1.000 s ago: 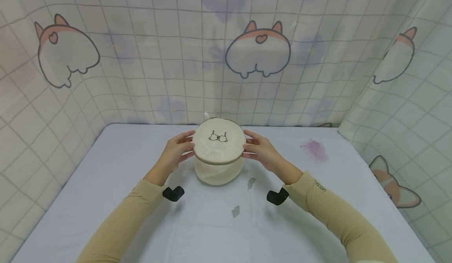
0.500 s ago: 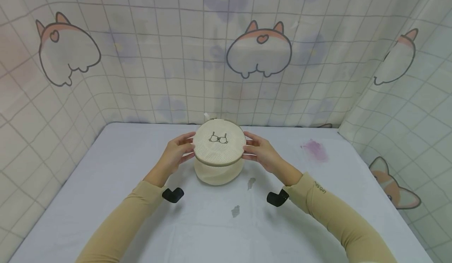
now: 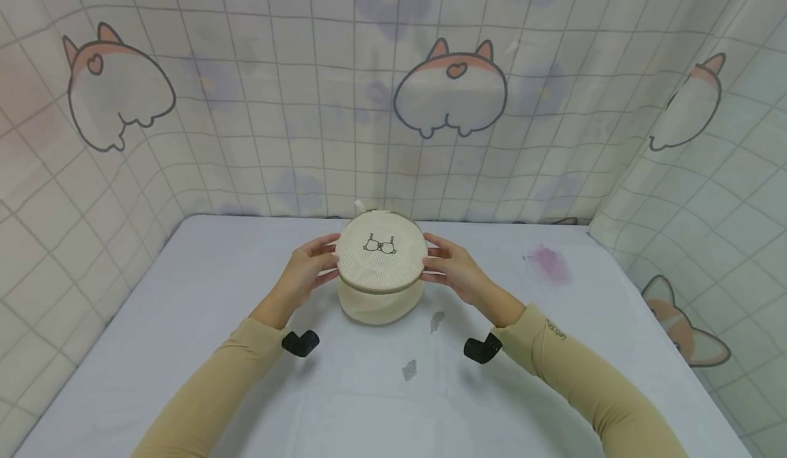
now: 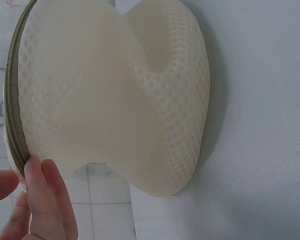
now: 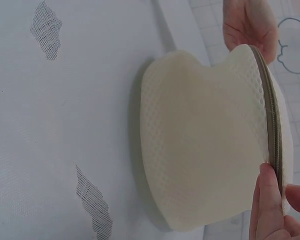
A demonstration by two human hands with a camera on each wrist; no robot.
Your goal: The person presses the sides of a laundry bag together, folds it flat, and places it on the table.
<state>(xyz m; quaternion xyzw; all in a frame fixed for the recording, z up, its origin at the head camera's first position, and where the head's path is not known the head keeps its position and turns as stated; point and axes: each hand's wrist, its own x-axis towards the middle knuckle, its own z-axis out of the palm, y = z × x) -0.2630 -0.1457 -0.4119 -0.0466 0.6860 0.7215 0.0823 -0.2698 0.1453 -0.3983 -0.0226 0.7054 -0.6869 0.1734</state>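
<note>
A cream mesh laundry bag [image 3: 381, 307], round and drum-shaped, stands on the table's far half, its round top tilted toward me. A small bra drawing [image 3: 380, 244] marks that top. My left hand [image 3: 305, 266] pinches the rim on the left, thumb on one side and fingers on the other. On the opposite side my right hand [image 3: 455, 266] pinches the rim the same way. An olive zipper [image 5: 274, 120] runs closed along the rim in the right wrist view. The side wall [image 4: 100, 95] sags inward in the left wrist view. The bag's inside is hidden.
A white cloth covers the table [image 3: 369, 410]. Two grey patches [image 3: 409, 370] lie in front of the bag, and a pink stain [image 3: 549, 264] is at the right. A grid-patterned curtain [image 3: 307, 102] hangs behind the table and along both sides.
Both hands keep their grip. The bag's top and the hands have sunk slightly, while the bag's base stays in place. The head view has shifted a little.
</note>
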